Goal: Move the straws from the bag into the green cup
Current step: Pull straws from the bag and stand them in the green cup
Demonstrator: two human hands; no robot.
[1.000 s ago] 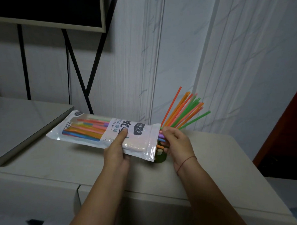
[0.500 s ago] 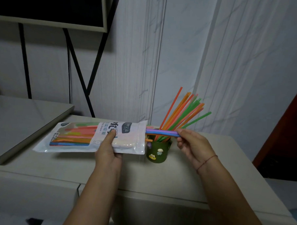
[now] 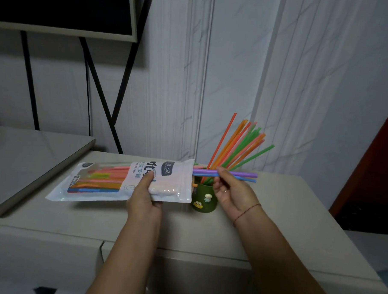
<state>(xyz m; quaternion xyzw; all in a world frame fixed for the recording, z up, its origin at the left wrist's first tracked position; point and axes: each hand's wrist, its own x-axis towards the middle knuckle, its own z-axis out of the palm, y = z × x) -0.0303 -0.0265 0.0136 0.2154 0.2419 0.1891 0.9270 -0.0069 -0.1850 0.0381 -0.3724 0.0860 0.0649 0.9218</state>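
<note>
Two hands raised over surface (image 3: 274, 217); left hand (image 3: 144, 198) grasps bag (image 3: 120, 181); right hand (image 3: 232, 192) pinches purple and blue straws (image 3: 243, 174) level above green cup (image 3: 205, 198).

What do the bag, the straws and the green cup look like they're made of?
Bag: thin glossy plastic film, probably; it glints and its clear window shows what's inside. Straws: smooth bright plastic by look, though paper is possible. Green cup: matte; material unclear in dim light.

cup (image 3: 205, 197) green | held straws (image 3: 238, 175) purple, blue | bag (image 3: 165, 179) white
</note>
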